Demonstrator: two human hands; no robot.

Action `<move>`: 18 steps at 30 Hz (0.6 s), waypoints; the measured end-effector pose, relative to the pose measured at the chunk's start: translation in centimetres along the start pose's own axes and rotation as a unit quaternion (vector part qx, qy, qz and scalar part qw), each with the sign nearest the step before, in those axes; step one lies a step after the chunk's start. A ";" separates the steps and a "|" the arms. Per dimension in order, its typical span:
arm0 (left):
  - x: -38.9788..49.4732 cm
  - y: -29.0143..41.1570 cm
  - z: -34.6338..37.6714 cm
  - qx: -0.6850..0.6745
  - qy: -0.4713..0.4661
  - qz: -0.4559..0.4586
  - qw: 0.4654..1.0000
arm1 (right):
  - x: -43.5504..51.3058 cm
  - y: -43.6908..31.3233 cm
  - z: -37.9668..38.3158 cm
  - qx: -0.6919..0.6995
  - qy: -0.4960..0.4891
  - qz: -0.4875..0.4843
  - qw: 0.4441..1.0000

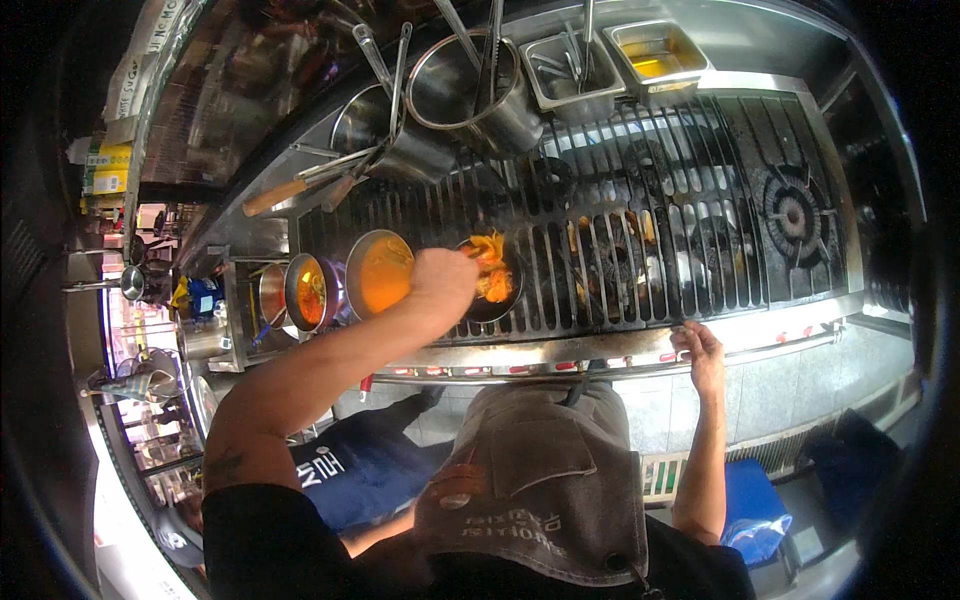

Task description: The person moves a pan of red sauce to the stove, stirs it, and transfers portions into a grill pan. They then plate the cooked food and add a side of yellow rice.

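Observation:
My left hand [446,289] is curled with its fingers at a small black pan [501,313] on the stove grate. Orange-red food, like kimchi [491,262], fills this pan. My hand hides its left rim, and I cannot tell whether the fingers grip anything. Just left, partly behind my wrist, a wider metal pan [375,266] holds orange broth. Farther left, another pan [309,292] contains red soup with greens. Over the stove's steel front edge [750,322], my right hand [701,352] has bent fingers; whether they pinch something is unclear.
Tall steel pots [465,127] with utensils, a utensil container [574,97] and a container of yellow liquid [660,60] line the back. Wooden-handled tools [277,196] jut leftward. Burner grates [645,247] extend right. Red knobs [570,367] run along the front. A person in navy [360,469] is close at left.

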State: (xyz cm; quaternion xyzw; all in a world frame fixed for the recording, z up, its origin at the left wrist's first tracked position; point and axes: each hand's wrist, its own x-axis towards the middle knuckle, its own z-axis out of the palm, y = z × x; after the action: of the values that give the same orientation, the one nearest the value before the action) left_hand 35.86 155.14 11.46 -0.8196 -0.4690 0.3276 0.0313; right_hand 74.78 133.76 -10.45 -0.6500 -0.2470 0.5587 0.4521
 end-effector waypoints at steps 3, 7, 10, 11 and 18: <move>-1.2 -3.6 -2.8 -0.043 -0.040 -0.039 0.998 | 0.4 0.3 0.1 0.011 -0.001 0.006 1.000; -1.0 -6.6 -6.2 -0.219 -0.117 -0.146 0.958 | 1.4 0.8 0.4 0.024 -0.008 0.021 0.999; 0.7 -6.0 -5.9 -0.237 -0.147 -0.177 0.944 | 2.2 0.6 1.0 0.007 -0.033 -0.011 0.999; 1.2 -5.5 -5.3 -0.236 -0.152 -0.175 0.944 | 2.4 0.4 1.2 -0.009 -0.030 -0.001 1.000; 0.7 -4.3 -1.7 -0.216 -0.039 -0.119 0.968 | 2.8 -2.0 1.6 -0.026 -0.037 -0.001 0.999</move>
State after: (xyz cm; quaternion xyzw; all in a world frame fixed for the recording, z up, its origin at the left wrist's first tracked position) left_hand 33.88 158.51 14.01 -0.7321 -0.6234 0.2442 -0.1258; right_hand 74.30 137.55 -10.04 -0.6403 -0.2786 0.5750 0.4263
